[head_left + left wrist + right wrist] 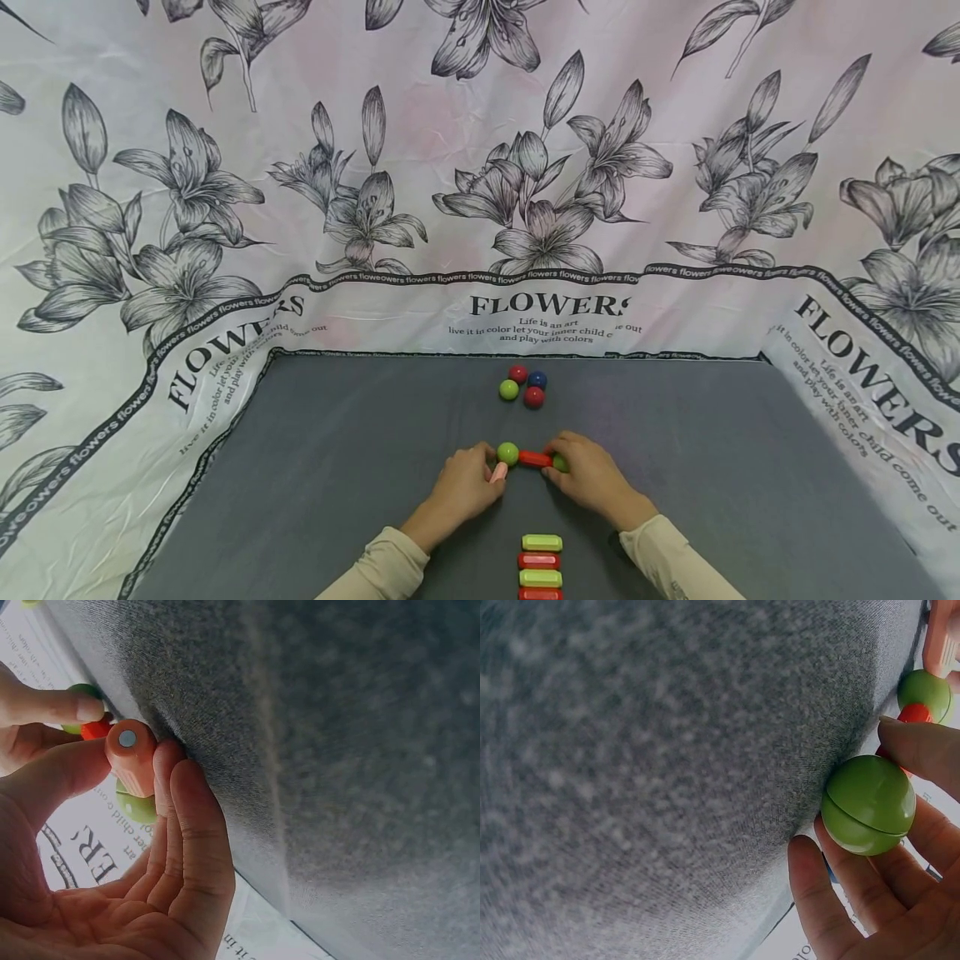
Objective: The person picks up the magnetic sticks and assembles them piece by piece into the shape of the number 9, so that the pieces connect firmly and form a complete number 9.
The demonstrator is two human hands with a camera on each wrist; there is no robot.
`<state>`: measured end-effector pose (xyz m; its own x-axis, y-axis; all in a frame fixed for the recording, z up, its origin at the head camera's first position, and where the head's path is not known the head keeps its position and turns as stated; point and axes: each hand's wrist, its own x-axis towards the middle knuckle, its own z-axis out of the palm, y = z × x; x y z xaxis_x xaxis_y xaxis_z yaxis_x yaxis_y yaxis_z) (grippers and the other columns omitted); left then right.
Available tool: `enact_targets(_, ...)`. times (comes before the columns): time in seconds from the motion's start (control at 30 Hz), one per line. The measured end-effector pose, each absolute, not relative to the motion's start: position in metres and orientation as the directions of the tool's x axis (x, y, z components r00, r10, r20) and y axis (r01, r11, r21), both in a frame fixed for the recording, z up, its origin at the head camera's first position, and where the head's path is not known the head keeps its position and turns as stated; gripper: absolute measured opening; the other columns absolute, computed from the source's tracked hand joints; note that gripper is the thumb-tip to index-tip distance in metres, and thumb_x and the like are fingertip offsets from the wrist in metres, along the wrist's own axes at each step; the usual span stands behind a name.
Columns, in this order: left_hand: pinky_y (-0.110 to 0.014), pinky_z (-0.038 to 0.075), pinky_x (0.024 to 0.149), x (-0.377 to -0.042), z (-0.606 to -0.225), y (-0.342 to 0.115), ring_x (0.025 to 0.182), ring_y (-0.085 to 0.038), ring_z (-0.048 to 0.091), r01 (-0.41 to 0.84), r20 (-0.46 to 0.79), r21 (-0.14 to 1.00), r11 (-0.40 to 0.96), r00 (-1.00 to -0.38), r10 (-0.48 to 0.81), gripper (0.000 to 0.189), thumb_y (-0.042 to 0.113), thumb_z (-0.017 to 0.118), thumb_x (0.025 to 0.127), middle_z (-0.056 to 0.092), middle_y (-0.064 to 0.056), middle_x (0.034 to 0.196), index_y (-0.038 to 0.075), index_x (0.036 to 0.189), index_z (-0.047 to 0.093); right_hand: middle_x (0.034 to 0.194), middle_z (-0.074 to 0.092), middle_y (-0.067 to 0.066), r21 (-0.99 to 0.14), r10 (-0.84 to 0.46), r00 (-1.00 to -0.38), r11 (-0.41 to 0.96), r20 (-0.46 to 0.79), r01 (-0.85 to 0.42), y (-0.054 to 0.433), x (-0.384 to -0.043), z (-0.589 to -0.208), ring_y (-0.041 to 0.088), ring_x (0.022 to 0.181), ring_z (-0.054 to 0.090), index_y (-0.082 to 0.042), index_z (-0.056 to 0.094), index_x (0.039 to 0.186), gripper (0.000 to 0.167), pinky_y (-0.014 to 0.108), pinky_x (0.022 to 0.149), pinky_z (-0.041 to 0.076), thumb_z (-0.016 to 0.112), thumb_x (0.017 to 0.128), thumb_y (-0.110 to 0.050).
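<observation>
My left hand (pixel 467 482) pinches a salmon-coloured magnetic rod (pixel 135 765) between thumb and fingers. A round silver magnet shows in its near end. The rod's other end meets a green ball (pixel 507 453). From that ball a red rod (pixel 535 458) runs right to a second green ball (pixel 870 804), forming a line. My right hand (pixel 592 475) holds this second ball, with the thumb near the red rod's end and the fingers around the far side. In the head view, the right fingers cover part of the second ball.
Beyond the hands lie two red balls (pixel 534 397), a blue ball (pixel 537 380) and a green ball (pixel 508 390) in a cluster. Nearer, several yellow-green and red rods (pixel 542 543) lie in a column between the forearms. A flower-printed cloth (pixel 375 317) borders the grey table surface (pixel 337 433).
</observation>
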<state>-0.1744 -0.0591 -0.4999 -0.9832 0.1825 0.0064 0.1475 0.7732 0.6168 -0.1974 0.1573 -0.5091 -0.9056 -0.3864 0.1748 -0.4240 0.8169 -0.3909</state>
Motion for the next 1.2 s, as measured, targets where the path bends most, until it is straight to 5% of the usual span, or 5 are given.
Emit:
enact_targets(0.3, -0.042, 0.049, 0.065, -0.1745, -0.5007, -0.0569, 0.062, -0.013, 0.057, 0.134, -0.017, 0.614, 0.778, -0.983, 0.183, 0.063, 0.02, 0.079, 0.08, 0.063, 0.005, 0.069, -0.003, 0.134, 0.056, 0.094, 0.068, -0.002, -0.396, -0.386, -0.906, 0.815, 0.172, -0.423, 0.157, -0.1987, -0.51, 0.013, 0.085, 0.062, -0.011, 0.074, 0.098, 0.019, 0.041, 0.081, 0.054, 0.081, 0.083, -0.019)
enact_targets(1.2, -0.038, 0.044, 0.06, -0.1738, -0.493, -0.0547, 0.059, -0.013, 0.053, 0.142, -0.07, 0.573, 0.808, -0.973, 0.22, 0.06, 0.023, 0.079, 0.08, 0.059, 0.003, 0.067, 0.002, 0.132, 0.058, 0.094, 0.069, -0.002, -0.402, -0.393, -0.906, 0.813, 0.157, -0.422, 0.1566, -0.1954, -0.5015, 0.014, 0.086, 0.064, -0.011, 0.074, 0.098, 0.018, 0.042, 0.083, 0.054, 0.081, 0.083, -0.017)
